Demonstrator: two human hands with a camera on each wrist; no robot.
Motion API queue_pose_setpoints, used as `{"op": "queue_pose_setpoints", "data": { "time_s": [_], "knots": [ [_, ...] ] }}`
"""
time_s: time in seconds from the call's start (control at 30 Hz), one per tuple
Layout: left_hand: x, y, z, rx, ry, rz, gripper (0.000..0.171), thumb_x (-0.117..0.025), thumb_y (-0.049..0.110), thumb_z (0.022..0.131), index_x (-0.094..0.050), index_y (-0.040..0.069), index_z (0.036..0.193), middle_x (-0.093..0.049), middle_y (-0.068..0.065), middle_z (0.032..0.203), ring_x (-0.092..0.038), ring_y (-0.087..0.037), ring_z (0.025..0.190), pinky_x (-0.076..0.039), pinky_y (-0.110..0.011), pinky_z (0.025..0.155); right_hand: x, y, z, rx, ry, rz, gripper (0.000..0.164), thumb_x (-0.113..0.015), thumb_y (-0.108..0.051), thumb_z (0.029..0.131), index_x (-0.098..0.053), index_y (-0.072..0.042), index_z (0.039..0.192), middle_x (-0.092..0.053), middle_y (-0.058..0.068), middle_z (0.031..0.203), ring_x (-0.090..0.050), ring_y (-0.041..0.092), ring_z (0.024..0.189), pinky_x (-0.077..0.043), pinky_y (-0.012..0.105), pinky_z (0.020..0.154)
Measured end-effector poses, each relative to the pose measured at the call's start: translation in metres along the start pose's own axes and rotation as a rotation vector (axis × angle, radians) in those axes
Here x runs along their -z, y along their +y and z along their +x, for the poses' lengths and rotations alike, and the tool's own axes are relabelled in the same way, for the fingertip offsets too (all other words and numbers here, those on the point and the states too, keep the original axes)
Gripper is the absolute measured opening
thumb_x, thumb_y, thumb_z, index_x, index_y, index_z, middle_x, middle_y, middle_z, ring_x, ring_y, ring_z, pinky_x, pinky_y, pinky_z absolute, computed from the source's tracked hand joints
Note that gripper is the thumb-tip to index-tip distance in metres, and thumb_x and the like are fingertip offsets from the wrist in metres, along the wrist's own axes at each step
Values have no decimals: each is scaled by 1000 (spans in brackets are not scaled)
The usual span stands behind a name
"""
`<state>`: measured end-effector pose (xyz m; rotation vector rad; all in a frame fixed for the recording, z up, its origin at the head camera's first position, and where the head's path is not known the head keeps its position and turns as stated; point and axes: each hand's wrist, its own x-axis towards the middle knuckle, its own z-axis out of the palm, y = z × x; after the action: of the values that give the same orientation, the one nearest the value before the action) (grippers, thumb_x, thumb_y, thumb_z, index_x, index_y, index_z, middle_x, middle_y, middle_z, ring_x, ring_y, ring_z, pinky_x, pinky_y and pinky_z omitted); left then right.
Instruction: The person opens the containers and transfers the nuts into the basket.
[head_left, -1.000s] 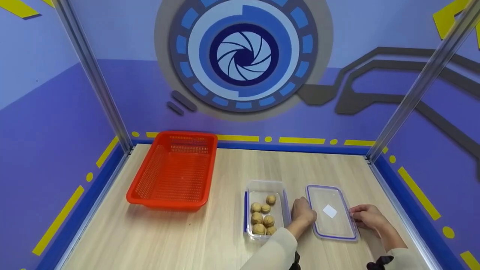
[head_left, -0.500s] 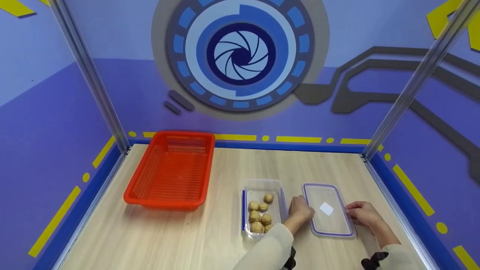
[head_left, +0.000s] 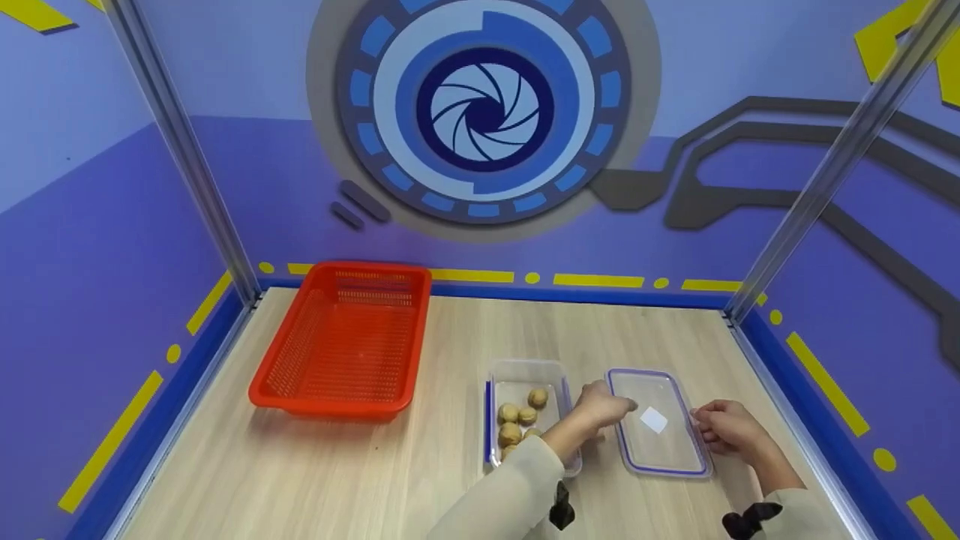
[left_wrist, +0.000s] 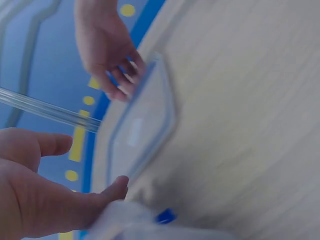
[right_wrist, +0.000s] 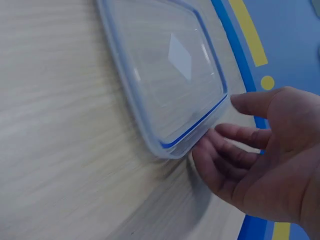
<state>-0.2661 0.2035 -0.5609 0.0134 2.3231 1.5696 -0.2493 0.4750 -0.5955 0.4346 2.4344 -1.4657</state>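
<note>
A clear plastic box (head_left: 529, 371) with walnuts (head_left: 528, 415) in it stands on the table, partly covered by my left forearm. My left hand (head_left: 604, 406) hovers between this box and the clear lid (head_left: 637, 442), which lies to the right with a purple-blue seal and a white square on it. In the left wrist view, the left fingers are apart with nothing between them. At the lid's right edge is my right hand (head_left: 731, 431). Its fingertips (right_wrist: 220, 131) touch the rim from outside, loosely bent, with the thumb close above.
A red perforated basket (head_left: 360, 356) with nothing in it sits at the back left of the wooden table (head_left: 322, 480). Printed blue-purple panels (head_left: 262, 180) and metal posts (head_left: 199, 165) enclose the table at the back and sides.
My left hand has come up from beside the box, its fingers loosening, and the forearm now covers more of the walnuts. The right hand and the lid stay practically where they were.
</note>
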Motion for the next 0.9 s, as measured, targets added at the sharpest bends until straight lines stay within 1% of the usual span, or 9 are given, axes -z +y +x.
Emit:
{"op": "queue_pose_setpoints", "data": {
  "time_s": [0.07,0.1,0.23,0.3,0.43,0.57,0.67,0.8,0.9],
  "knots": [
    [9,5,-4,-44,-29,-1,61,-79,24,91,-58,-10,138,-61,-25,140,-59,-39,130,-50,-49,110,0,-7,-3,19,0,-22,30,-58,-16,108,-53,11,120,-60,7,83,-57,16,68,-51,28,59],
    [14,8,-6,-69,-38,7,60,-78,25,92,-59,-9,138,-63,-22,138,-59,-37,131,-48,-47,112,0,-10,-5,25,5,-35,29,-58,-16,108,-53,11,119,-59,6,82,-56,15,67,-49,27,58],
    [38,11,-13,-134,-72,6,50,-77,28,96,-64,-2,134,-69,-10,123,-66,-27,117,-54,-42,102,-3,-26,-11,58,3,-99,29,-57,-18,108,-54,10,117,-56,4,82,-55,17,72,-49,28,61],
    [51,10,-16,-173,-74,7,45,-77,28,96,-66,1,131,-69,-6,115,-66,-22,109,-55,-39,98,-7,-34,-14,73,-11,-115,32,-57,-20,109,-55,10,119,-56,5,86,-56,19,78,-51,31,66],
    [76,2,-23,-244,-84,-11,48,-74,31,99,-64,2,136,-70,-4,120,-66,-19,110,-56,-36,96,-19,-46,-20,130,-50,-90,38,-59,-24,110,-56,11,125,-63,11,100,-61,24,89,-57,35,76],
    [99,-7,-28,-294,-73,-49,54,-69,38,103,-60,2,142,-67,-9,130,-66,-22,117,-57,-39,97,-40,-56,-27,195,-91,-11,42,-60,-25,110,-56,12,129,-67,17,109,-66,28,96,-61,34,80],
    [116,-15,-26,-358,-3,-1,51,-70,37,103,-62,4,140,-66,-11,132,-66,-26,119,-58,-41,95,-62,-64,-30,238,-137,53,46,-59,-24,110,-53,15,133,-67,21,113,-68,30,99,-62,33,82],
    [134,-30,-19,-425,135,190,40,-72,30,101,-66,6,131,-67,-11,127,-66,-28,116,-57,-43,95,-94,-71,-33,286,-181,115,46,-59,-22,110,-53,17,132,-68,18,109,-69,28,98,-62,35,82],
    [140,-43,-11,-434,186,310,38,-76,26,98,-67,5,127,-67,-10,123,-65,-27,115,-55,-44,98,-113,-73,-34,299,-181,150,42,-60,-20,109,-55,17,129,-68,16,106,-68,23,93,-62,36,81]
  ]
}}
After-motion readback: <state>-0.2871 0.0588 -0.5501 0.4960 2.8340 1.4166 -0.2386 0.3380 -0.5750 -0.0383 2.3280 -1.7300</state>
